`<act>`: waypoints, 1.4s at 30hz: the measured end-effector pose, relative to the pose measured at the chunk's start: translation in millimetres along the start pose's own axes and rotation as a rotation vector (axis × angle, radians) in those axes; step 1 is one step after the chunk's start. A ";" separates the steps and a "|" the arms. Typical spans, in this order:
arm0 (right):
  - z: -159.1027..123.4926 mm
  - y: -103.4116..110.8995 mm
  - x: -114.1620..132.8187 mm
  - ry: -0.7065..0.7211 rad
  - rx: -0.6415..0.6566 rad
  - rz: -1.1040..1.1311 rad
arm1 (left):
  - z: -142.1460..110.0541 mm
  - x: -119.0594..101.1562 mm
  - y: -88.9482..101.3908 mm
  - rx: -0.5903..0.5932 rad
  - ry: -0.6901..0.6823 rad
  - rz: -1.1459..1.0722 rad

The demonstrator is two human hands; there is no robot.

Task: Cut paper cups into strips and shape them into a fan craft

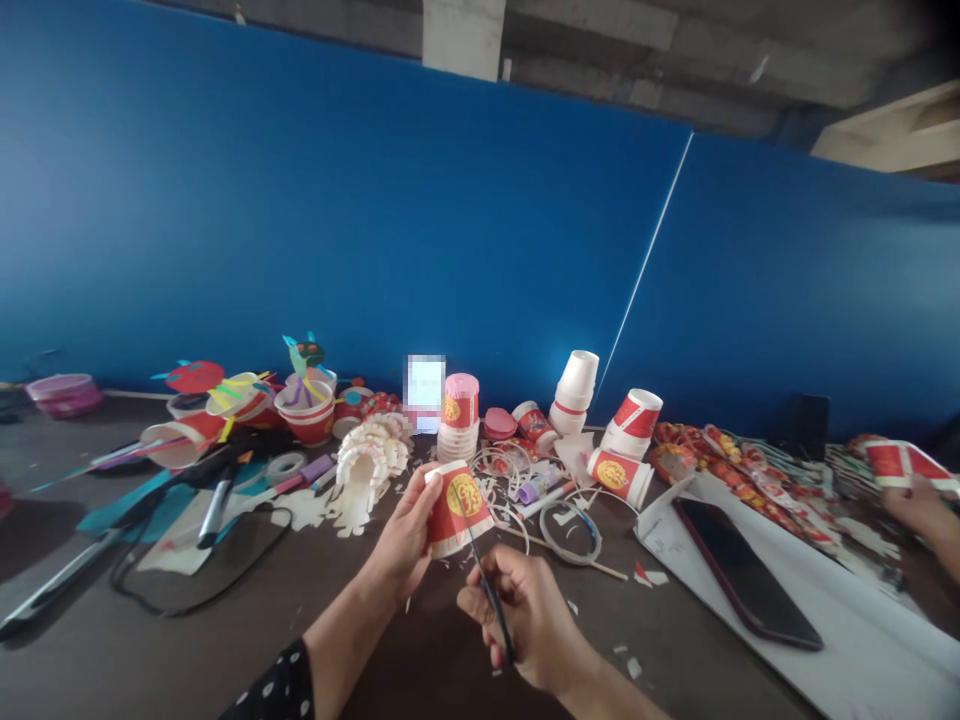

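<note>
My left hand (401, 535) is shut around a red paper cup (461, 510) with a yellow round emblem, holding it tilted with its white rim toward the hand. My right hand (525, 622) grips a pair of thin black scissors (489, 590). Their long blade lies across the cup's side and reaches up toward its rim. The scissors' handles are hidden inside my right fingers. Small white paper scraps lie on the dark table (187, 640) below both hands.
A white curled-paper cup craft (364, 465) and paper wire-like rings (570, 530) sit just beyond my hands. Stacked cups, tape, markers and colourful paper crafts crowd the far edge by a blue wall (300, 200). A phone (742, 570) lies on white paper; a co-worker's hand (915, 505) holds red paper at right.
</note>
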State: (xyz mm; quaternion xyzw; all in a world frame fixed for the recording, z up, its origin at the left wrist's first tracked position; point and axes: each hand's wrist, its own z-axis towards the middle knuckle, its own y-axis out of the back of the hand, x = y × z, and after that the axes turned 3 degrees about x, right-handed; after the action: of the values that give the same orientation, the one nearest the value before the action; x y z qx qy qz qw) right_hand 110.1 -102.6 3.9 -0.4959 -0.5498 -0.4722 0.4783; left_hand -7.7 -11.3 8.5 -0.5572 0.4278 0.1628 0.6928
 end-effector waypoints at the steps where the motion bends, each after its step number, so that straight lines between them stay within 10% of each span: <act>1: -0.2 0.1 0.3 0.002 -0.001 -0.006 | -0.3 -0.3 -0.4 0.004 0.004 -0.006; 42: -0.3 6.2 -0.5 0.079 0.008 -0.037 | -1.1 -0.5 -4.1 0.091 -0.021 0.095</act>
State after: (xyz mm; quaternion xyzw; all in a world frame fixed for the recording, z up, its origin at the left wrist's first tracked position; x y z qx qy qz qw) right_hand 116.4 -102.6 3.7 -0.4649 -0.5415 -0.4978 0.4928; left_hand -5.6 -13.5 11.5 -0.5025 0.4534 0.1817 0.7133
